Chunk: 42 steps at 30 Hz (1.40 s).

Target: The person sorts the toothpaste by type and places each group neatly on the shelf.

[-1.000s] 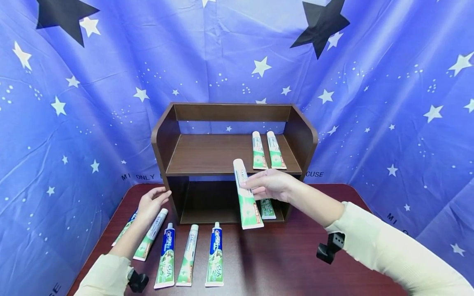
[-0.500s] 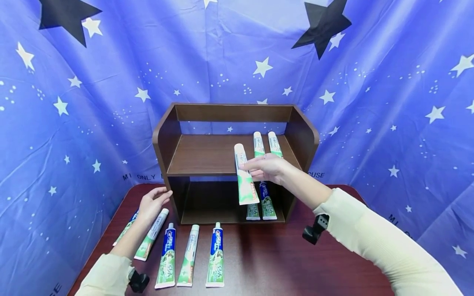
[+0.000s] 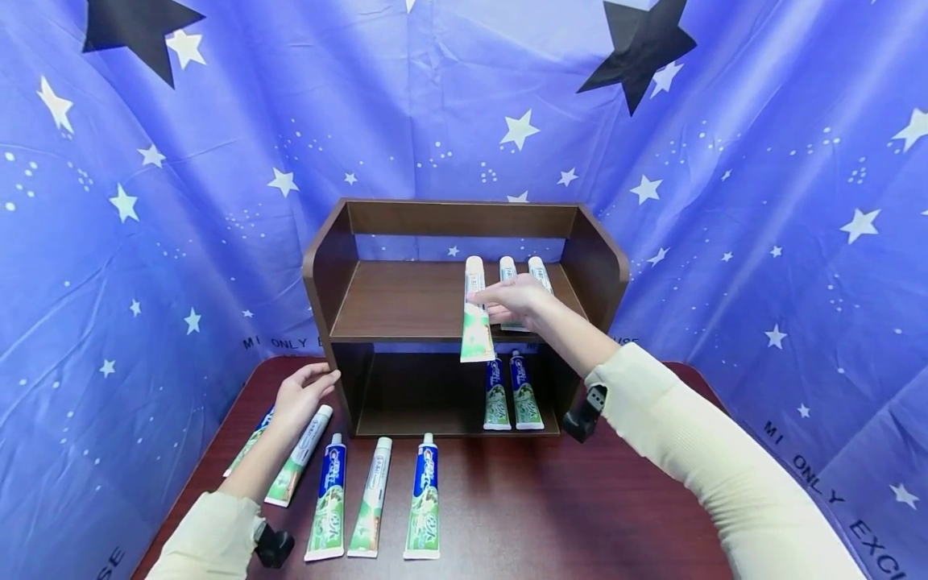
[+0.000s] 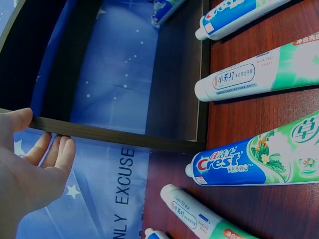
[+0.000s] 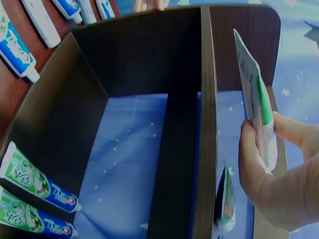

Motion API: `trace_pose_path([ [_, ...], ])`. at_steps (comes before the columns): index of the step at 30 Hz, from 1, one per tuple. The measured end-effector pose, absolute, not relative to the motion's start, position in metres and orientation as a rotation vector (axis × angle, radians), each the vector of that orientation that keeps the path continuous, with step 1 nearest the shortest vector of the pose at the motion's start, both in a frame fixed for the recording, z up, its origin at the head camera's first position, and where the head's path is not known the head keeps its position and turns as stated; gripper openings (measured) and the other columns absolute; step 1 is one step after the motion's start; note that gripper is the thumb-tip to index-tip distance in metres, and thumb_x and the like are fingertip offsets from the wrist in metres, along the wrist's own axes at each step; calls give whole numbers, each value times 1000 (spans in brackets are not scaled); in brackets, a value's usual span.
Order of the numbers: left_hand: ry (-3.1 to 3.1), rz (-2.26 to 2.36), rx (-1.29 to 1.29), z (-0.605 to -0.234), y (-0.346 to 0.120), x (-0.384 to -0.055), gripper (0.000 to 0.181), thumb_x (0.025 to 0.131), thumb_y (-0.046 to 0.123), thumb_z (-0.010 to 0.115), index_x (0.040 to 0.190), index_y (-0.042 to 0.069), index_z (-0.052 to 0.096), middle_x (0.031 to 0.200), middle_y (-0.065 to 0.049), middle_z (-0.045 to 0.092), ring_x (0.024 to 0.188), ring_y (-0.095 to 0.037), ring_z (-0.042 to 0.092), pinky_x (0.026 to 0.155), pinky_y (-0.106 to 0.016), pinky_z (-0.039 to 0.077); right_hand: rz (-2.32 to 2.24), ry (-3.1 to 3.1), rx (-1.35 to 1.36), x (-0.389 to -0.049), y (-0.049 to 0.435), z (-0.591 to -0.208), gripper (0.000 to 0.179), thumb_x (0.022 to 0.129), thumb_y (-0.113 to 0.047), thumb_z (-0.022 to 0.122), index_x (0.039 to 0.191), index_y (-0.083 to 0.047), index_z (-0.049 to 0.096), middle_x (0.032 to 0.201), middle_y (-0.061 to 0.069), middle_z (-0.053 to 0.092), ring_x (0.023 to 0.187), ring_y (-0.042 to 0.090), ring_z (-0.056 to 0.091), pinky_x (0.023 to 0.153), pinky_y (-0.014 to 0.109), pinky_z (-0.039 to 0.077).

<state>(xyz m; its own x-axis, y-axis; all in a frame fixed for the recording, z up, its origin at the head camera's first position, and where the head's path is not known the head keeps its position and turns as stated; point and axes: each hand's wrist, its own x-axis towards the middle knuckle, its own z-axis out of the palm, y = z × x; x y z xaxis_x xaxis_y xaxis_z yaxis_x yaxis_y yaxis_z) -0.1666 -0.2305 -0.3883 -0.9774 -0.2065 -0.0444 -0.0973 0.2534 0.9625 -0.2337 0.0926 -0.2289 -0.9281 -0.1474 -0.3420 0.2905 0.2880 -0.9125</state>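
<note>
A white-and-green toothpaste tube (image 3: 476, 334) is pinched between the thumb and fingers of my right hand (image 3: 520, 300), cap end away from me, over the front of the upper shelf. In the right wrist view the tube (image 5: 255, 87) appears edge-on. Two similar white-and-green tubes (image 3: 507, 268) rest at the right of the upper board, partly hidden by that hand. My left hand (image 3: 299, 401) holds the left side of the brown wooden shelf (image 3: 395, 304); in the left wrist view, thumb and fingers lie on opposite faces of its side panel (image 4: 99, 132).
Two blue-and-green Crest tubes (image 3: 524, 391) lie at the right of the lower compartment. Several more tubes, including a Crest one (image 3: 423, 499) and a white-and-green one (image 3: 370, 499), lie on the dark red table (image 3: 551, 515) in front. A blue starry curtain (image 3: 435, 121) surrounds everything.
My right hand has raised the toothpaste tube from in front of the lower compartment up and forward to the upper shelf. The left hand has stayed at the shelf's side.
</note>
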Motion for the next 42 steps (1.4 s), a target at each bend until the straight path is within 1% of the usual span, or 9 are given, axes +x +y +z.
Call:
trace_pose_path([
  [9,-2439,-1822,295,-389,-230,-168,50,95,25,58,132,-7,49,133,-27,55,85,10,60,80,-7,52,-1726,2222,228,-262,89,-228,75,87,-12,70,146,6,28,139,22,52,123,25,58,96,28,53],
  [13,-2425,-1837,303,-390,-230,-167,49,95,24,58,132,-7,49,132,-27,55,82,12,59,79,-6,52,-1575,2452,245,-271,86,-231,69,82,-20,76,138,5,43,132,18,58,87,14,69,80,21,59],
  [17,-2421,-1853,316,-392,-230,-167,48,95,24,59,132,-6,49,132,-26,55,81,13,58,79,-7,52,-1360,2662,286,-278,82,-236,51,78,-29,80,118,0,65,120,15,65,49,2,59,58,13,55],
  [20,-2433,-1842,315,-392,-230,-167,49,96,26,59,132,-5,49,133,-26,55,84,10,60,81,-8,53,-1275,2757,299,-281,78,-238,42,76,-32,81,106,-4,71,92,10,73,40,1,56,64,16,56],
  [22,-2446,-1826,312,-391,-230,-168,49,96,27,58,133,-5,49,134,-26,55,88,7,62,83,-10,53,-1217,2817,310,-282,77,-238,40,75,-34,82,101,-5,73,69,2,70,38,1,55,70,17,55],
  [25,-2453,-1814,317,-390,-230,-168,49,96,27,58,133,-4,49,134,-25,55,91,4,63,84,-11,53,-1183,2868,329,-283,73,-236,39,73,-35,83,96,-5,74,51,-5,57,37,2,54,78,21,56],
  [30,-2442,-1826,309,-390,-231,-169,49,95,26,59,132,-5,49,134,-26,55,89,6,62,83,-10,53,-1047,2963,322,-284,69,-235,43,73,-38,83,94,-3,72,54,-4,54,36,2,50,78,23,56],
  [36,-2435,-1821,297,-391,-232,-171,48,96,25,59,132,-5,50,133,-26,55,90,5,62,84,-10,53,-905,3037,283,-285,66,-236,40,76,-42,79,89,-4,71,39,-10,45,43,3,52,73,23,55],
  [42,-2437,-1828,301,-392,-232,-170,49,95,25,59,132,-5,49,133,-26,56,90,6,62,84,-10,53,-906,3071,273,-284,64,-237,43,77,-36,78,98,0,68,40,-9,49,45,6,56,67,22,54],
])
